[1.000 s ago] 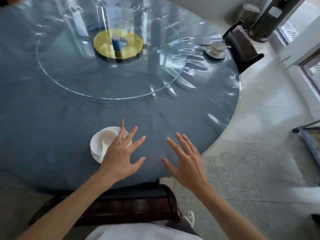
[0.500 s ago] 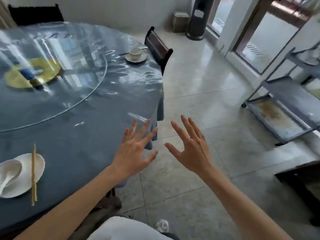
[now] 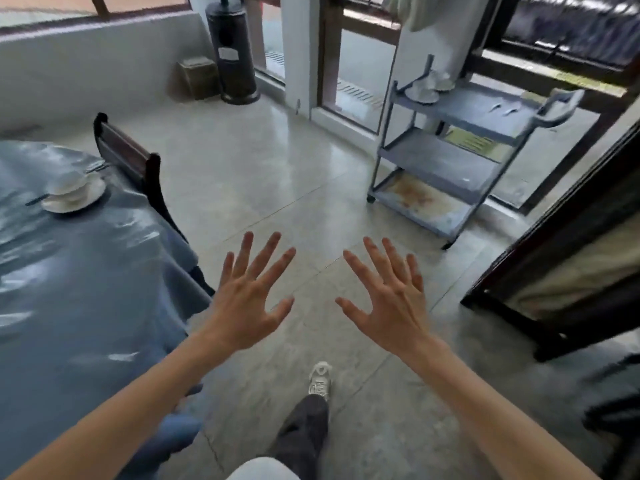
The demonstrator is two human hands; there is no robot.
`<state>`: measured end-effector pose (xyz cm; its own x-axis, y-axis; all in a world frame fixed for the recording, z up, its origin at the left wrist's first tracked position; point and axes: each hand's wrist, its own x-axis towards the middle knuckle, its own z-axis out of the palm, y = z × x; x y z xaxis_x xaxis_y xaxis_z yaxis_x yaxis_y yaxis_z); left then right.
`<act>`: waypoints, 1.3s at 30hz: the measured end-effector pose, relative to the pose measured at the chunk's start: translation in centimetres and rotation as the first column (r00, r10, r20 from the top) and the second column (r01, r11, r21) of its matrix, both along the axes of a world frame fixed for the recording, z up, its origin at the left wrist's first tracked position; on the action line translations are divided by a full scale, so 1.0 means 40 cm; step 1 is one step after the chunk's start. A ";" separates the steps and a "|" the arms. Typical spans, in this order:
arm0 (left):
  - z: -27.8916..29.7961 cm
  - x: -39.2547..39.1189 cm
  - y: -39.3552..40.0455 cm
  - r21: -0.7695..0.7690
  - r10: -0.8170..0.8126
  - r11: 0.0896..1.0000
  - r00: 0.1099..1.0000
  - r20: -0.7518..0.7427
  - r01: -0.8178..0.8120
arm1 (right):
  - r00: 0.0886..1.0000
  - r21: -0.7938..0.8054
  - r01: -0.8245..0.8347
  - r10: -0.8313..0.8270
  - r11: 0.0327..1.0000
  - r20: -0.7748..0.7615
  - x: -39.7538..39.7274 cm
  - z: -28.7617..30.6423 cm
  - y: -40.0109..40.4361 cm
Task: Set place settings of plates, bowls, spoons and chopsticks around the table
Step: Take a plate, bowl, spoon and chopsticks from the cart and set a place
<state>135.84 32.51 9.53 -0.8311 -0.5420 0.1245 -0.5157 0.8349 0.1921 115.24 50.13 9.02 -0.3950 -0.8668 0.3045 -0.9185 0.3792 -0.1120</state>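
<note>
My left hand [image 3: 247,299] and my right hand [image 3: 388,299] are both held out in front of me over the floor, fingers spread wide, holding nothing. At the left, the blue-covered round table [image 3: 86,289] carries one place setting: a white plate [image 3: 88,199] with a bowl [image 3: 71,181] on it and dark chopsticks lying across. At the far right stands a grey three-shelf cart [image 3: 446,161]; its top shelf holds stacked white dishes [image 3: 427,88] and two white spoons [image 3: 504,107].
A dark wooden chair [image 3: 133,161] stands against the table's far edge. Dark wooden furniture [image 3: 568,271] lines the right side. A black heater column [image 3: 232,50] stands by the glass doors at the back. Tiled floor lies open between table and cart. My foot [image 3: 320,379] is below.
The view has swung right, away from the table toward the cart. The near place setting has left the view. Both hands stay spread and empty, now over the floor.
</note>
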 end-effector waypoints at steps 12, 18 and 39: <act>0.030 -0.818 -0.295 0.091 -0.139 0.985 0.987 -0.078 0.146 | 0.966 0.097 0.252 -0.256 0.963 0.031 -0.700 0.068 -0.225; 0.054 -1.178 -0.362 0.143 -0.251 0.954 0.962 -0.103 0.264 | 0.898 -0.007 0.430 -0.427 0.903 0.106 -0.985 0.099 -0.250; -0.075 -2.328 -0.524 0.426 -0.185 0.890 0.983 0.009 0.163 | 0.444 0.083 0.688 -0.509 0.721 0.737 -2.141 -0.091 -0.397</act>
<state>42.73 11.55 6.52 -0.9161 -0.3807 -0.1258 -0.3872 0.7585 0.5243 29.62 34.25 5.37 -0.9465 -0.2805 -0.1594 -0.0826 0.6882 -0.7208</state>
